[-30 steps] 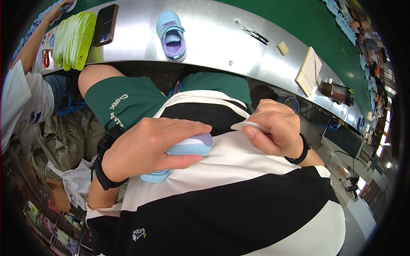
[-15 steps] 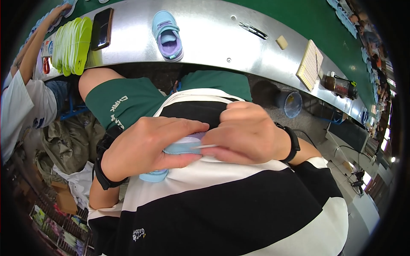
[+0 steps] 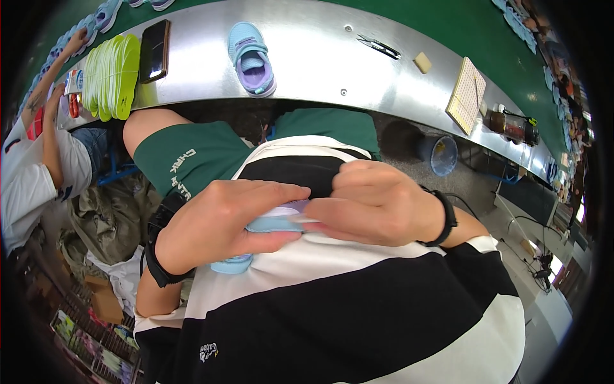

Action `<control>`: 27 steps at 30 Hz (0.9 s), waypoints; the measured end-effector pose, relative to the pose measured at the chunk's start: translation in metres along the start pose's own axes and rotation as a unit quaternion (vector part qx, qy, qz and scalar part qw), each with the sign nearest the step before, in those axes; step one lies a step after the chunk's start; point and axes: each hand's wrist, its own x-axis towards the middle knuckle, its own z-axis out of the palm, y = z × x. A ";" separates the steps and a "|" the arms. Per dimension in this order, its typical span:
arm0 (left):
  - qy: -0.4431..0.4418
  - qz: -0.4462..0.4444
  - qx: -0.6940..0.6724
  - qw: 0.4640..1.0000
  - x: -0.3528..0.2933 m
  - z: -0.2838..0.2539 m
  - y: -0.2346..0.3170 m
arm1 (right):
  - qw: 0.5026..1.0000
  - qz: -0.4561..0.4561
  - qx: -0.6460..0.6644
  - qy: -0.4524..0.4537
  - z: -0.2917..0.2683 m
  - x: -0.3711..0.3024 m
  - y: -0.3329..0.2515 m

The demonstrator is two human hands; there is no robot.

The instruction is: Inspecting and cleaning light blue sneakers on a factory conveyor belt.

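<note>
A light blue shoe with lilac upper parts (image 3: 275, 224) lies against my shirt at the lap, its sole side toward me. My left hand (image 3: 224, 221) grips it, fingers over the upper and thumb along the sole edge. Another part of the shoe (image 3: 231, 264) shows below that hand. At the shoe's right end my right hand (image 3: 368, 205) is closed, its thumb and forefinger pinching a thin pale stick-like piece, smeared by motion. The fingers hide most of this piece and that end of the shoe.
On the metal table stand a matching shoe (image 3: 252, 61), a phone (image 3: 155, 51), bundled yellow-green insoles (image 3: 112, 78), thread snips (image 3: 378, 46), a beige block (image 3: 423, 62), a pad with a pen (image 3: 466, 96) and a dark jar (image 3: 513, 128). A co-worker's arms (image 3: 50, 131) reach in left; a bin (image 3: 442, 157) stands below.
My right hand has shifted slightly at the shoe's edge, and less of the thin pale piece shows. My left hand keeps its grip. The co-worker's arms at the left have moved.
</note>
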 end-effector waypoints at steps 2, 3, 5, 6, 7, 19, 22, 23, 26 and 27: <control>-0.004 -0.020 0.000 1.000 0.000 -0.001 0.001 | 0.999 0.026 -0.015 -0.042 -0.016 -0.010 -0.001; 0.000 -0.021 0.000 1.000 0.000 0.000 0.001 | 0.998 0.039 -0.022 -0.034 -0.018 -0.014 0.000; 0.009 -0.018 -0.007 1.000 -0.001 0.001 0.001 | 0.998 0.054 -0.031 -0.028 -0.016 -0.015 0.001; 0.008 -0.016 -0.010 1.000 0.001 0.002 0.001 | 0.999 0.027 -0.018 0.009 -0.011 -0.010 0.000; 0.005 -0.007 0.003 1.000 0.002 0.002 0.002 | 0.999 -0.001 -0.004 0.047 -0.006 -0.005 -0.001; 0.015 0.013 -0.006 1.000 0.001 0.006 -0.003 | 0.997 0.062 -0.010 -0.055 -0.019 -0.017 0.002; 0.010 0.034 0.007 0.999 0.002 0.006 -0.003 | 0.999 0.050 0.013 -0.003 -0.007 -0.006 -0.002; 0.004 0.025 0.007 1.000 0.001 0.004 -0.004 | 0.999 0.030 0.022 0.005 -0.003 -0.001 -0.003; -0.001 0.015 0.007 1.000 -0.001 0.003 -0.005 | 0.999 0.032 0.039 -0.003 0.003 0.006 -0.001; 0.004 0.015 0.007 1.000 -0.001 0.002 -0.005 | 0.999 0.036 0.024 -0.020 0.000 0.004 -0.001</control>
